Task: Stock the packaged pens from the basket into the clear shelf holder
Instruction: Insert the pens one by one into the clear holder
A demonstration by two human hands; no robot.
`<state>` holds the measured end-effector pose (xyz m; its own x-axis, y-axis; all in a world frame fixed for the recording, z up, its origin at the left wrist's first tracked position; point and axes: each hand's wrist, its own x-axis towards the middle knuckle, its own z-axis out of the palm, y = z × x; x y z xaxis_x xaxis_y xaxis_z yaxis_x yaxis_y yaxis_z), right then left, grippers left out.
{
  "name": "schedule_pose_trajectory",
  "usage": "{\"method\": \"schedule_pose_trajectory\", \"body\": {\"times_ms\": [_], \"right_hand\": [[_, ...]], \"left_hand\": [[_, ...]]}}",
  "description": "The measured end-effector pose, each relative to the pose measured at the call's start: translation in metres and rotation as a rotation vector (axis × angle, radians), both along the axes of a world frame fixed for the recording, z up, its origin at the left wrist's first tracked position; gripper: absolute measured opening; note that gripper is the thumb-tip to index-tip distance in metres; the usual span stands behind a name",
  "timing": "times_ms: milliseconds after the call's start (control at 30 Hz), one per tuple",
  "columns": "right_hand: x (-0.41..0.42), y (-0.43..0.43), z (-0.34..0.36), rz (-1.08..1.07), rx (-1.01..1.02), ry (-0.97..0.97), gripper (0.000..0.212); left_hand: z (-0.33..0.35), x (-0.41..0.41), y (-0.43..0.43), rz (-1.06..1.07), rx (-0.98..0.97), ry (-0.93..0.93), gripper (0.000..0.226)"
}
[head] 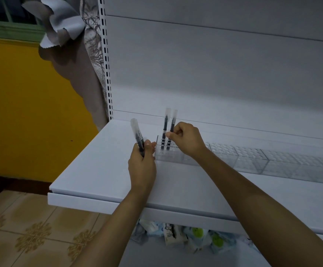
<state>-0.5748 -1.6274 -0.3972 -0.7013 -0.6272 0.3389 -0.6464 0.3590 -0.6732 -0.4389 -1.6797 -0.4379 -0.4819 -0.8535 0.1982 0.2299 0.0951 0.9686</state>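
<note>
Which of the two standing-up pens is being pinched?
The pen on the right: the right hand pinches it. The left pen stands free in the clear holder.

Bare forearms (253,191) run to the left hand (142,166) and right hand (188,140).

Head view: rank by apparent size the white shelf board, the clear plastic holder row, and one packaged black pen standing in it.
1. white shelf board
2. clear plastic holder row
3. packaged black pen

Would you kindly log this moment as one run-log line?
left hand grips spare packaged pens | right hand pinches second pen upright in clear holder | first pen stands beside it
</note>
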Motion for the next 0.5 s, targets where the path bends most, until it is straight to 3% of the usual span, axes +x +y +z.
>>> {"method": "schedule_pose_trajectory", "body": {"times_ms": [333, 400, 500], "right_hand": [[0.001, -0.001, -0.005, -0.009, 0.018, 0.033, 0.022], [0.001, 0.003, -0.002, 0.004, 0.016, 0.011, 0.034], [0.006, 0.017, 0.007, -0.043, -0.169, 0.07, 0.04]], "left_hand": [[0.002, 0.001, 0.002, 0.011, -0.017, -0.001, 0.015], [0.004, 0.001, 0.003, 0.025, -0.026, 0.001, 0.016], [0.004, 0.003, 0.003, 0.051, -0.07, 0.011, 0.012]]}}
